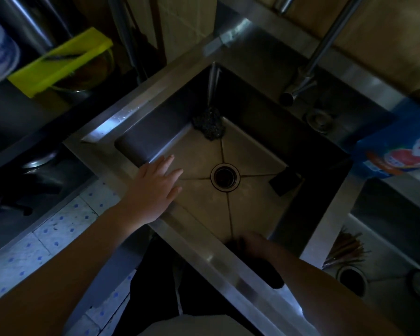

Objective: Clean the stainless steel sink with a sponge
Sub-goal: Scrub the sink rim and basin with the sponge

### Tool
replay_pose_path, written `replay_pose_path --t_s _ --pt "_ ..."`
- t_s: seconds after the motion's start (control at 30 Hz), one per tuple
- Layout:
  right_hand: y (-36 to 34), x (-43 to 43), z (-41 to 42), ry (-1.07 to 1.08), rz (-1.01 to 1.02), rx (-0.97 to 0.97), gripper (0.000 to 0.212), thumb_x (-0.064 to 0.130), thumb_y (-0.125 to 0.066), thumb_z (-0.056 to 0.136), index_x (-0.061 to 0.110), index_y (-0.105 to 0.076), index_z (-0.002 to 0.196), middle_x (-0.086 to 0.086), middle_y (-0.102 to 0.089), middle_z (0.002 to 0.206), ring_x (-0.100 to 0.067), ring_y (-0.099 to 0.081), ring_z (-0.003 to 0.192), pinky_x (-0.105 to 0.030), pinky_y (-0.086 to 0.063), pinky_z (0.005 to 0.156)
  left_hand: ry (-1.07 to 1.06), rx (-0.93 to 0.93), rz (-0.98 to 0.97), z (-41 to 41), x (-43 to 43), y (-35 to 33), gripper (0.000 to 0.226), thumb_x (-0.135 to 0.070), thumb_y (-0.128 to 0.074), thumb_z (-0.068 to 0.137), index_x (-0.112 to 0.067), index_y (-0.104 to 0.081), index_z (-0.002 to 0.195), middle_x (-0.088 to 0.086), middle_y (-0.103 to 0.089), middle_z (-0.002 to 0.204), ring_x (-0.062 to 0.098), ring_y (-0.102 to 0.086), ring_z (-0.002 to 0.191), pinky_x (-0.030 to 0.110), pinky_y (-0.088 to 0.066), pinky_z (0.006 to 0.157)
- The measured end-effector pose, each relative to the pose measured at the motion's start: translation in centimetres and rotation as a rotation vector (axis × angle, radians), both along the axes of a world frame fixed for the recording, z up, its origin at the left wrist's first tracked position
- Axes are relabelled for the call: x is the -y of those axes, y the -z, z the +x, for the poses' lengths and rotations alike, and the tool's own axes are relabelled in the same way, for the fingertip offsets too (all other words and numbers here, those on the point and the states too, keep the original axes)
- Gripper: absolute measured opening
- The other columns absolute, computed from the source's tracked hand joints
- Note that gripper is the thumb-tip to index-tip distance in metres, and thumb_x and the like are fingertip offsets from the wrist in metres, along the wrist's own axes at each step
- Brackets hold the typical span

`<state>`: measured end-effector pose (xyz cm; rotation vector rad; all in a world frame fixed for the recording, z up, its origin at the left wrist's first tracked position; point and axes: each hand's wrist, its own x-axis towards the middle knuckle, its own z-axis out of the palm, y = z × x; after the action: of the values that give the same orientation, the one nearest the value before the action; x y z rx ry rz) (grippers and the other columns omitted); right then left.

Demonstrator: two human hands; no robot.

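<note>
With the left hand (153,187) braced on the left rim of the square stainless steel sink (136,103) at frame centre, fingers straight and slightly spread, the blurred right hand (252,243) at lower centre, its fingers unreadable and the sponge presumably hidden beneath, should scrub overlapping strokes toward the round drain (224,177).

The left hand (153,190) and right hand (252,244) are bare, the right one dim and blurred. The left forearm (58,275) and right forearm (330,289) show uncovered, with no sleeve in view. Lower down, a black garment (204,287) covers the body, and a pale garment (192,326) shows beneath it.
</note>
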<state>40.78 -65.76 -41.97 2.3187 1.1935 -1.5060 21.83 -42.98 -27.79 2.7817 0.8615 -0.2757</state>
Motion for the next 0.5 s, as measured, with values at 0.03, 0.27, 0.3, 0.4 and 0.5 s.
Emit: replay_pose_path --t_s 0.03,0.27,0.3,0.4,0.5 --pt "-0.4 -0.1 0.1 0.032 0.019 0.007 0.020 0.015 -0.052 0.089 0.010 -0.062 0.105 -0.017 -0.062 0.113 -0.020 -0.053 0.092 -0.034 -0.044 0.086 -0.007 0.007 -0.007 -0.2 0.1 -0.1 0.049 -0.041 -0.033 0.097 -0.023 -0.033 0.143 0.007 -0.013 0.157 0.025 -0.013 0.144 0.042 -0.016 0.113" --pt "-5.1 -3.3 0.3 0.354 0.286 -0.039 0.023 0.007 -0.071 0.074 0.024 -0.061 0.086 0.002 -0.062 0.096 -0.012 -0.061 0.084 -0.021 -0.051 0.065 -0.093 0.096 0.001 -1.5 0.1 -1.9 0.046 -0.039 -0.040 0.096 -0.020 -0.042 0.138 0.009 -0.022 0.155 0.024 -0.020 0.142 0.044 -0.021 0.111" --pt "-6.0 -3.8 0.3 0.404 0.360 -0.043 0.025 0.005 -0.072 0.073 0.027 -0.061 0.080 0.003 -0.063 0.095 -0.010 -0.061 0.082 -0.017 -0.049 0.062 -0.106 0.101 0.011 -1.8 -0.1 -2.3 0.046 -0.040 -0.039 0.096 -0.020 -0.042 0.138 0.009 -0.022 0.155 0.024 -0.020 0.142 0.044 -0.021 0.112" --pt "-9.0 -5.5 -0.2 0.525 0.532 -0.057 0.031 0.005 -0.075 0.070 0.031 -0.059 0.072 0.008 -0.062 0.091 -0.002 -0.058 0.081 -0.008 -0.040 0.057 -0.138 0.114 0.059 -2.3 -0.9 -3.8 0.047 -0.041 -0.040 0.095 -0.020 -0.044 0.137 0.010 -0.025 0.154 0.026 -0.025 0.141 0.045 -0.023 0.111" --pt "-11.3 -7.0 -0.6 0.569 0.677 -0.068 0.030 0.003 -0.074 0.071 0.030 -0.059 0.071 0.012 -0.061 0.086 -0.001 -0.057 0.080 -0.009 -0.038 0.061 -0.170 0.145 0.078 -2.5 -1.9 -5.5 0.046 -0.039 -0.043 0.095 -0.019 -0.045 0.137 0.011 -0.026 0.153 0.027 -0.027 0.140 0.045 -0.022 0.111"
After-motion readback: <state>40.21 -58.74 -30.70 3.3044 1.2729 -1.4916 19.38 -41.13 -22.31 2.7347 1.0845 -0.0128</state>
